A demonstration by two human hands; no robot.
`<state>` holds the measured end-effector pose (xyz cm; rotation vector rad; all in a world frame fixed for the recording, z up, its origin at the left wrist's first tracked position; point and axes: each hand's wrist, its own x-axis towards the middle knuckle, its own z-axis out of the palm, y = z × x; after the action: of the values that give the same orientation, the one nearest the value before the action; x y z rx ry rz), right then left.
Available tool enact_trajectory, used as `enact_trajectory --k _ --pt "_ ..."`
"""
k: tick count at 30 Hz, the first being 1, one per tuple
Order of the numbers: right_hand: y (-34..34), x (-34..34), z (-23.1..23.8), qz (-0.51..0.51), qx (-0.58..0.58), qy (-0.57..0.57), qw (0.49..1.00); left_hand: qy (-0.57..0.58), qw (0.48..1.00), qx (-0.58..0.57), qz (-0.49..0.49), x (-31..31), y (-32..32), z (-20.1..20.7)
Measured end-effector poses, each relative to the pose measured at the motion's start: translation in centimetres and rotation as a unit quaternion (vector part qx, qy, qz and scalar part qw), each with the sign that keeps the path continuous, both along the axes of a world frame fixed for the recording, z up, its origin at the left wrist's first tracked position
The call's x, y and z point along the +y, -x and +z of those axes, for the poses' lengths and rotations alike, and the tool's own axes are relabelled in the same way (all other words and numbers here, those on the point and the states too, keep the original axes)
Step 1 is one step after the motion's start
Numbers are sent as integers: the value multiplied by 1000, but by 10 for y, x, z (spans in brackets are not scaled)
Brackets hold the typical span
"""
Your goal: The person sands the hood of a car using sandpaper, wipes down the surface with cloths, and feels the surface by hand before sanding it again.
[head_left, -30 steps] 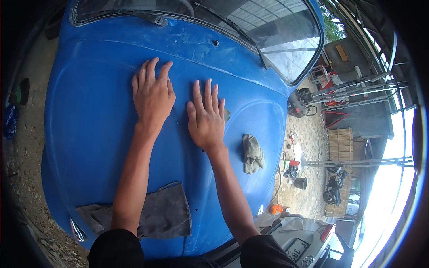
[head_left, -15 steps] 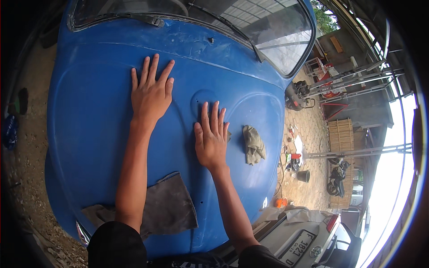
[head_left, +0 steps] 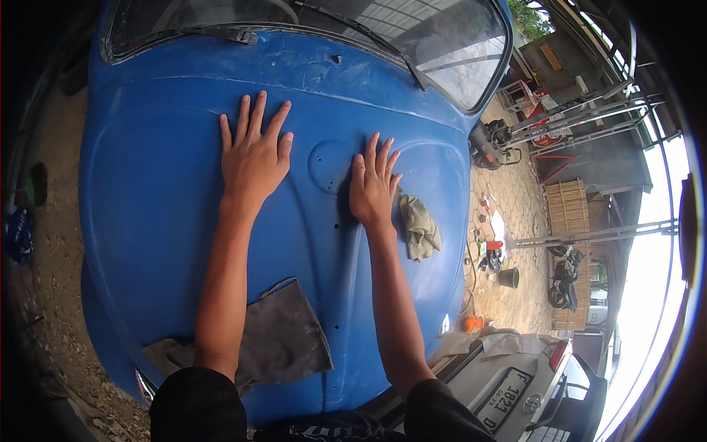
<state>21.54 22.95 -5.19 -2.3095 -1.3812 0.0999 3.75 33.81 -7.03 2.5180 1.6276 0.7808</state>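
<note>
Across the view spreads the blue hood [head_left: 169, 243] of a car, dull and scuffed, with a ridge down its middle and small holes along it. My left hand [head_left: 252, 163] lies on its left half, fingers spread toward the windshield, holding nothing. On the other side of the ridge, my right hand [head_left: 374, 184] rests with fingers outstretched, also holding nothing. A crumpled olive cloth [head_left: 420, 228] lies on the hood just right of that hand. Below, a dark grey cloth [head_left: 283, 335] is spread flat, partly covered by my left forearm.
Beyond the hood are the windshield [head_left: 368, 44] and wipers [head_left: 361, 29]. A silver car [head_left: 471, 390] stands close at the lower right. On the paved floor to the right are a black bucket [head_left: 508, 278], scattered items, a motorcycle [head_left: 563, 283] and metal poles.
My right hand has slid up and to the right across the hood, uncovering the round mark beside the ridge. My left hand stays nearly in place; the view has shifted slightly.
</note>
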Motion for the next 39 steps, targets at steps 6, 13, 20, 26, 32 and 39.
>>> enact_trajectory --k 6,13,20,26,32,39 --pt "13 -28 -13 0 -7 22 1000 4 1000 14 -12 0 7 1" --pt "8 -25 -21 -2 -25 30 999 7 1000 14 -1 -1 10 -6" --pt "-26 35 -1 10 -49 -18 999 -2 1000 -10 -16 2 3 0" --pt "14 32 -7 135 -82 -34 987 -14 1000 8 -8 -1 8 -4" --pt "18 77 4 180 -94 -60 977 -7 1000 1 -7 1 7 -2" --pt "12 23 26 150 25 -213 965 2 1000 25 -1 1 14 -3"
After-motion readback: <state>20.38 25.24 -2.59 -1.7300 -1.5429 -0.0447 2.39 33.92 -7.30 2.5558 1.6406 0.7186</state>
